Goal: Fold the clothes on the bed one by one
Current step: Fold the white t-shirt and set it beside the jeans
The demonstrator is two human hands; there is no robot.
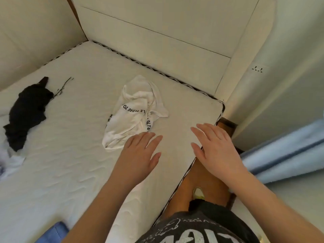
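2 bare hands reach out over the near corner of the bed [73, 155], palms down. The left hand [140, 155] hovers with its fingers [149, 137] spread flat and holding nothing; the fingertips lie just beside, perhaps touching, the lower edge of a crumpled white shirt [135, 113]. The right hand [215, 148] is also flat and empty, fingers spread, over the mattress edge near the corner, apart from the shirt.

The white shirt lies unfolded in a bunched heap near the middle of the mattress, black lettering showing on its creases. Well to the left, a black garment [26, 113] lies crumpled near the far side of the bed. Below it, at the left edge of the view, a bit of white cloth [12, 163] shows, and a blue cloth [54, 232] peeks in at the bottom left.

The mattress is bare, cream, quilted, with a padded headboard [157, 32] behind it. The person stands at the bed's corner in a dark printed shirt [192, 228]. A pale blue curtain [284, 153] hangs at the right.
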